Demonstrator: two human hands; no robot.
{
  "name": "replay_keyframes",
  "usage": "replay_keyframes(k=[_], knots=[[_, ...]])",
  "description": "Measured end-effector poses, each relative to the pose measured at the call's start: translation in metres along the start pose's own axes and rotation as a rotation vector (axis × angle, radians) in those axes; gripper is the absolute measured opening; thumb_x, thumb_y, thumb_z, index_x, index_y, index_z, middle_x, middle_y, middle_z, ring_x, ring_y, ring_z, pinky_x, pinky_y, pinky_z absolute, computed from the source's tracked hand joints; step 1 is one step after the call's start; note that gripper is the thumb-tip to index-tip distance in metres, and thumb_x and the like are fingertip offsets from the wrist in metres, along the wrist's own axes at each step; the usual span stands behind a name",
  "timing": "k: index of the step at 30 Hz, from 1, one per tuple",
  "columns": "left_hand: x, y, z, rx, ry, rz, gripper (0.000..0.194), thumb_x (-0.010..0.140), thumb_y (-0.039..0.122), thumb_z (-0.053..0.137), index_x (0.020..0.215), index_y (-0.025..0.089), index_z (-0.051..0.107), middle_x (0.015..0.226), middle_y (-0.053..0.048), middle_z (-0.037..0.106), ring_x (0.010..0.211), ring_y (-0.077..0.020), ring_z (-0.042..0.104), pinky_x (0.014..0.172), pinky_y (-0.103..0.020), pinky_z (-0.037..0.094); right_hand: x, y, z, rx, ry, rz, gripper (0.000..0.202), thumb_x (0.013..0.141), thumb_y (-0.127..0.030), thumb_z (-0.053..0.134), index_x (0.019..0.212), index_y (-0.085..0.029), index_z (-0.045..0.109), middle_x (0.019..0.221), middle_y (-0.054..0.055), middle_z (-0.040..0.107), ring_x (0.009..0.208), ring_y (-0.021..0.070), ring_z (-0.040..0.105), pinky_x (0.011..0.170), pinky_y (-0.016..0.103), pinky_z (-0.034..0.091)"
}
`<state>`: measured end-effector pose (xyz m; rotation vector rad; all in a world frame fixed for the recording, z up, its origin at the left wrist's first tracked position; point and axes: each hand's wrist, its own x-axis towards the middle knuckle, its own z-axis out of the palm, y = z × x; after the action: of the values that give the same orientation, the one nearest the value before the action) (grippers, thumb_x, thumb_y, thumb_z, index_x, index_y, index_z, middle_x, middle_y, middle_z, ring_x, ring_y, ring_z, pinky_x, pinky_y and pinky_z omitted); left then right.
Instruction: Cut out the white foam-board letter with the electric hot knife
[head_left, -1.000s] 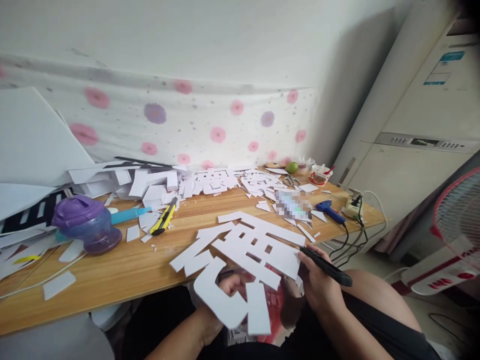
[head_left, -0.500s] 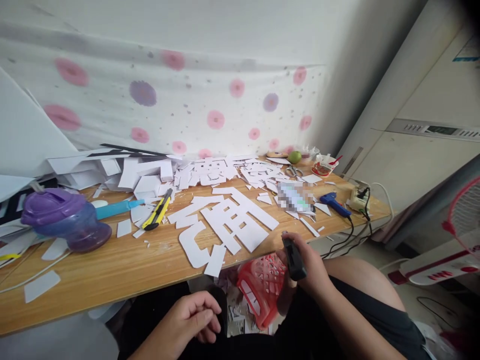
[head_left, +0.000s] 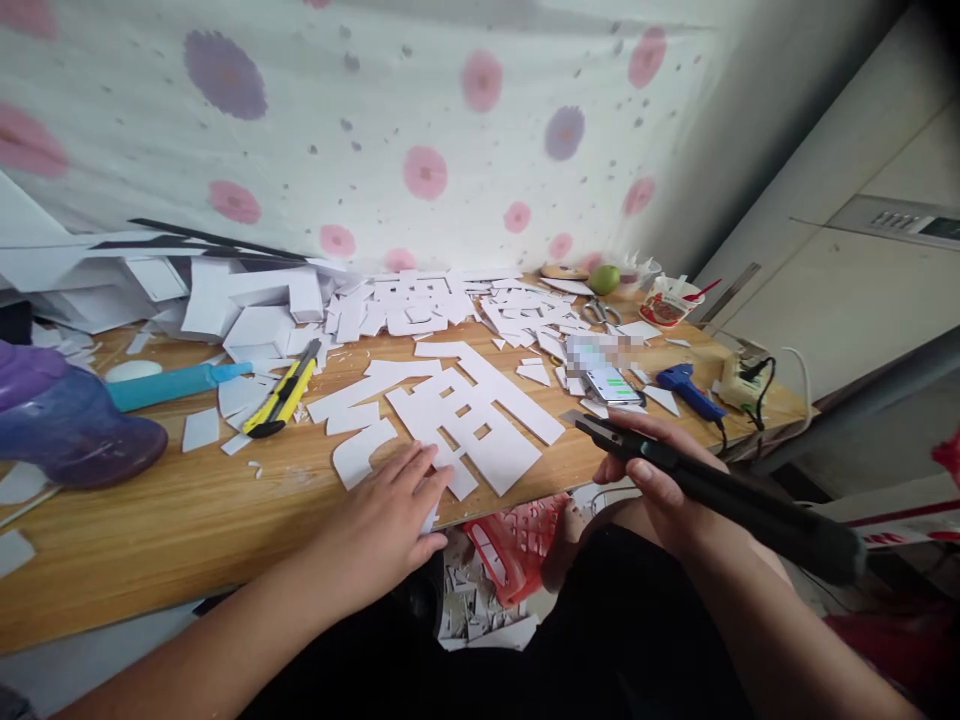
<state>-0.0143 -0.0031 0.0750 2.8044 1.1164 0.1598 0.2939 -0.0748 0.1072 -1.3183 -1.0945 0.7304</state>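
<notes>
My right hand (head_left: 667, 480) grips a black utility knife (head_left: 720, 490) by its handle, in the air off the table's front edge. Its short blade is out and points left toward the cut-out white foam board character (head_left: 487, 440). My left hand (head_left: 397, 500) lies palm down with fingers stretched over a curved white piece (head_left: 360, 450) at the table edge, partly covering it. Left of these pieces rests a yellow and black utility knife (head_left: 283, 395).
The wooden table (head_left: 187, 540) carries white scraps and folded white boxes (head_left: 259, 333) along the back. A purple cup (head_left: 75, 420) stands at left. A phone (head_left: 611, 380), a blue glue gun (head_left: 690, 392) and scissors (head_left: 600, 313) lie at right. A red basket (head_left: 517, 540) is below.
My left hand has risen from my lap onto the white pieces. My right hand has lifted and turned the black knife, so its blade shows. The view has moved closer to the table.
</notes>
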Motion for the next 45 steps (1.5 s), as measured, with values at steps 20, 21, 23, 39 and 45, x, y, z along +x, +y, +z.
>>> replay_keyframes(k=[20,21,23,39,45], knots=[[0.048,-0.061,0.006,0.095,0.138,0.167,0.065,0.087,0.056,0.069,0.125,0.002,0.068,0.134,-0.038,0.059,0.122,-0.0534,0.061,0.098,-0.068,0.052,0.123,0.024,0.118,-0.161,-0.538,-0.065,0.036,0.082,-0.035,0.078,0.114,-0.026,0.066,0.080,-0.001,0.073,0.066,0.0167,0.070,0.061,0.029,0.056],[0.047,-0.064,0.009,0.091,0.147,0.178,0.064,0.087,0.057,0.067,0.124,0.005,0.069,0.134,-0.036,0.060,0.121,-0.0521,0.062,0.098,-0.067,0.052,0.125,0.028,0.125,-0.176,-0.563,-0.033,0.034,0.083,-0.036,0.076,0.115,-0.027,0.066,0.082,0.000,0.074,0.065,0.0168,0.070,0.059,0.029,0.056],[0.046,-0.069,0.012,0.050,0.141,0.173,0.058,0.089,0.059,0.064,0.122,0.013,0.071,0.135,-0.028,0.063,0.122,-0.0488,0.062,0.102,-0.066,0.051,0.127,0.034,0.135,-0.241,-0.585,-0.003,0.029,0.085,-0.036,0.074,0.112,-0.028,0.067,0.085,0.001,0.074,0.066,0.0177,0.070,0.056,0.030,0.057],[0.038,-0.079,0.022,-0.083,0.138,0.176,0.054,0.087,0.048,0.068,0.133,0.020,0.063,0.140,-0.019,0.062,0.137,-0.0463,0.050,0.116,-0.063,0.040,0.127,0.053,0.148,-0.400,-0.631,-0.373,0.030,0.082,-0.022,0.070,0.112,-0.025,0.068,0.097,0.003,0.079,0.076,0.0165,0.074,0.075,0.028,0.060],[0.038,-0.082,0.022,-0.077,0.058,0.160,0.057,0.083,0.049,0.072,0.133,0.023,0.063,0.142,-0.017,0.061,0.140,-0.0464,0.046,0.118,-0.065,0.037,0.126,0.051,0.149,-0.416,-0.638,-0.383,0.030,0.083,-0.021,0.069,0.112,-0.026,0.066,0.099,0.003,0.079,0.080,0.0175,0.074,0.076,0.029,0.059]])
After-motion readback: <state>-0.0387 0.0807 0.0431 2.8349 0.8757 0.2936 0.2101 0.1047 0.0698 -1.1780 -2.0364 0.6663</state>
